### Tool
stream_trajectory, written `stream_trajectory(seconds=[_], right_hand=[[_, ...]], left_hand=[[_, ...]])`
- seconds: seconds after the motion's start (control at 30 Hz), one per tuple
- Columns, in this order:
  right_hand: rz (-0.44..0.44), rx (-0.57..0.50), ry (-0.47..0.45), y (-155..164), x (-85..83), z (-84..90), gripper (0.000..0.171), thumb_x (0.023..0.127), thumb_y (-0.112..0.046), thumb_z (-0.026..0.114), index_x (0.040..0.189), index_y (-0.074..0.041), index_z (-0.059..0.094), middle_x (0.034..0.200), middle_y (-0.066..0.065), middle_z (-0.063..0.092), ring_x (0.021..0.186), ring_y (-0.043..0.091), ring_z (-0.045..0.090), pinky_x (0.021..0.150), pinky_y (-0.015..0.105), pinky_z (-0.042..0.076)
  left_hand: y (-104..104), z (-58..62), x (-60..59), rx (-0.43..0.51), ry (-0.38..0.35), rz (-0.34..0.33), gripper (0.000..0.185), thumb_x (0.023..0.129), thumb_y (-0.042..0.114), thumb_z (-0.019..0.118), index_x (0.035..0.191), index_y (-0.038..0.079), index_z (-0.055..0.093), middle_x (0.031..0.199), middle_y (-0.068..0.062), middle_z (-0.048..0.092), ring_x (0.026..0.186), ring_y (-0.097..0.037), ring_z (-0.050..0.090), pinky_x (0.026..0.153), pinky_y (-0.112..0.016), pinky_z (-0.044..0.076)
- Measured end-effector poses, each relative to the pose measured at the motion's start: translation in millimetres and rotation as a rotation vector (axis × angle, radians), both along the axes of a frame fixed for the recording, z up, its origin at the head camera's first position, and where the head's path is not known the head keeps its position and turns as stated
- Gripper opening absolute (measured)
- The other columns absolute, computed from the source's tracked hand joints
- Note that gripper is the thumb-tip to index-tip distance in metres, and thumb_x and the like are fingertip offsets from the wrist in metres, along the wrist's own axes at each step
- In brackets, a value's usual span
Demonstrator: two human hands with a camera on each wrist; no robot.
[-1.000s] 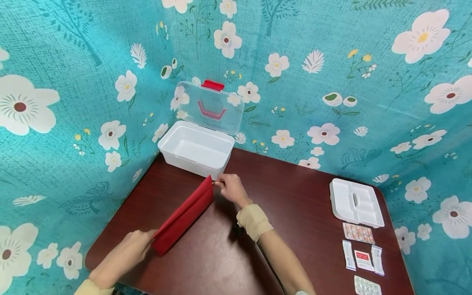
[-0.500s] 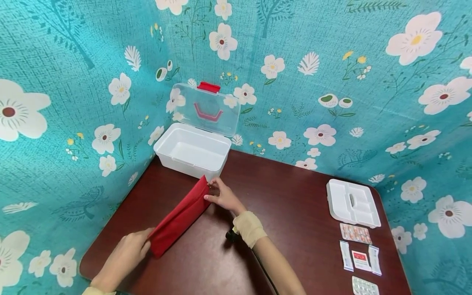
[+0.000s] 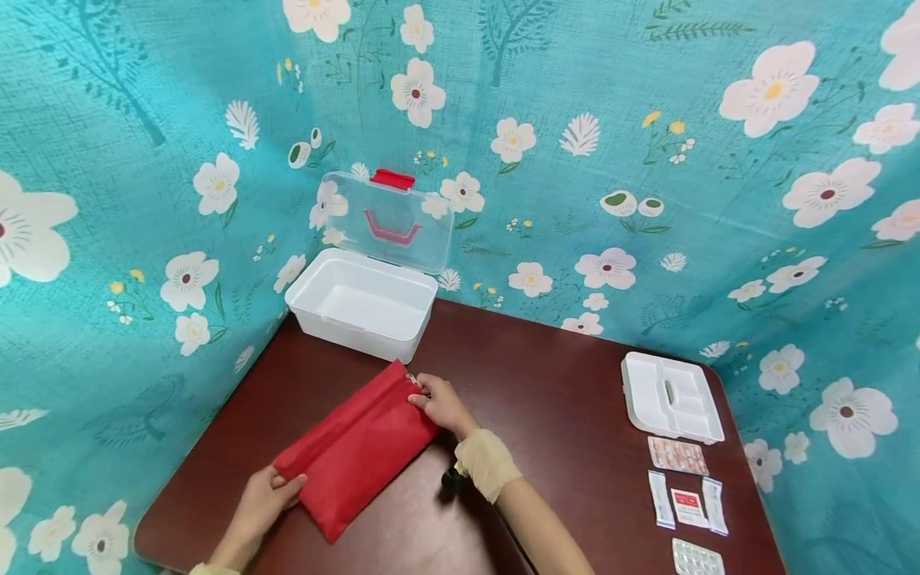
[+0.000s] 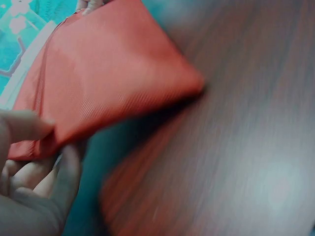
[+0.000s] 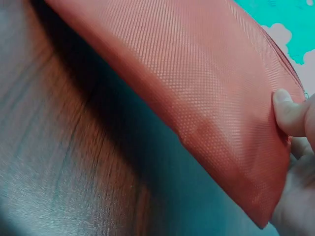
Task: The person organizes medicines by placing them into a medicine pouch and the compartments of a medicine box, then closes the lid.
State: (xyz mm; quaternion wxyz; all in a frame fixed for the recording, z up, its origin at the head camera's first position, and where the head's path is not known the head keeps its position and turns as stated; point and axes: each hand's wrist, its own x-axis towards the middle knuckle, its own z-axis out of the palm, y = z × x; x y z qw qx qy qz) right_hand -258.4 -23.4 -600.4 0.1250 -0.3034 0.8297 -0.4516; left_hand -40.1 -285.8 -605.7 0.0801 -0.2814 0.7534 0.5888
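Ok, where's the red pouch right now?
In the head view the red pouch lies left of centre on the table, just in front of the white box, held at its ends by both hands.

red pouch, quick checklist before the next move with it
1. Red pouch gripped at both ends: ok, left hand holds the near end, right hand pinches the far corner by the zipper.
2. Zipper shut: cannot tell.
3. White box lid open: ok, clear lid stands up.
4. Box empty: ok.
5. Table between pouch and box bare: ok.
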Motion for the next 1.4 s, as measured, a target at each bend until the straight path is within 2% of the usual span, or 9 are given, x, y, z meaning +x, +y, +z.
stream_trajectory(seconds=[0.1,0.23,0.4,0.53,0.63,0.87,1.1,1.23,1.4], right_hand=[[-0.052,-0.06,-0.039,4,6.6,10.7,0.033,0.092,-0.005,0.067,0.076,-0.006,0.038,0.066,-0.003,0.038,0.065,0.008,0.044,0.063,0.021,0.036],[-0.19,-0.16,-0.112,5,11.6,30.8,0.03,0.093,-0.004,0.066,0.076,-0.002,0.041,0.066,-0.002,0.043,0.065,0.01,0.048,0.063,0.022,0.038],[-0.308,-0.296,-0.231,14,9.8,54.3,0.019,0.094,-0.007,0.064,0.086,0.003,0.051,0.072,0.003,0.052,0.069,0.011,0.051,0.065,0.024,0.043],[-0.253,-0.304,-0.409,17,4.0,74.8,0.021,0.097,-0.011,0.061,0.115,0.0,0.06,0.1,0.012,0.067,0.084,0.013,0.063,0.076,0.032,0.057],[-0.213,-0.256,-0.48,16,-4.3,90.5,0.036,0.096,-0.013,0.062,0.13,-0.004,0.055,0.117,0.016,0.068,0.094,0.019,0.068,0.082,0.039,0.059],[-0.304,-0.116,-0.323,-7,-42.5,113.1,0.044,0.093,-0.013,0.067,0.134,0.0,0.054,0.108,0.017,0.071,0.089,0.023,0.07,0.082,0.037,0.059],[-0.373,0.035,-0.18,-31,-81.3,106.6,0.066,0.089,-0.013,0.073,0.147,-0.002,0.043,0.092,0.014,0.065,0.077,0.017,0.06,0.068,0.028,0.053],[-0.32,0.126,-0.128,-41,-93.2,102.3,0.066,0.088,-0.013,0.073,0.148,-0.007,0.044,0.104,0.014,0.066,0.087,0.019,0.061,0.072,0.026,0.052],[-0.244,0.307,-0.027,-54,-104.9,105.0,0.056,0.089,-0.014,0.07,0.142,-0.007,0.054,0.135,0.011,0.062,0.117,0.024,0.06,0.096,0.032,0.053]], left_hand=[[2,3.5,-4.1,0.165,0.045,0.065,0.063,0.099,0.017,0.061,0.147,-0.01,0.033,0.104,0.0,0.07,0.086,0.004,0.063,0.078,-0.023,0.056],[6,18.4,-17.1,0.271,0.113,0.013,0.067,0.101,0.021,0.058,0.153,0.003,0.021,0.12,0.001,0.063,0.095,0.001,0.064,0.082,-0.029,0.057],[20,37.3,-45.1,0.101,0.189,-0.044,0.058,0.101,0.016,0.056,0.145,0.001,0.022,0.114,-0.014,0.058,0.076,-0.008,0.065,0.067,-0.03,0.058],[7,60.5,-72.2,-0.058,0.306,-0.029,0.045,0.101,0.01,0.054,0.136,-0.007,0.029,0.093,-0.006,0.055,0.058,-0.009,0.058,0.058,-0.027,0.053],[-8,81.2,-96.2,-0.131,0.375,-0.031,0.044,0.101,0.011,0.053,0.135,-0.009,0.031,0.096,-0.009,0.053,0.058,-0.006,0.057,0.059,-0.025,0.053],[-39,115.9,-161.2,-0.212,0.418,-0.118,0.053,0.102,0.021,0.054,0.136,-0.012,0.032,0.117,-0.027,0.05,0.068,0.0,0.058,0.062,-0.02,0.054],[-66,116.2,-222.1,-0.317,0.348,-0.243,0.05,0.102,0.016,0.052,0.134,-0.017,0.032,0.111,-0.031,0.052,0.06,-0.007,0.06,0.059,-0.021,0.052],[-79,114.4,-248.2,-0.511,0.346,-0.294,0.048,0.1,0.012,0.053,0.132,-0.019,0.036,0.104,-0.035,0.055,0.064,-0.023,0.064,0.062,-0.032,0.052],[-84,114.2,-271.7,-0.705,0.332,-0.363,0.055,0.095,0.013,0.058,0.13,-0.024,0.037,0.124,-0.044,0.048,0.106,-0.053,0.052,0.091,-0.059,0.046]])
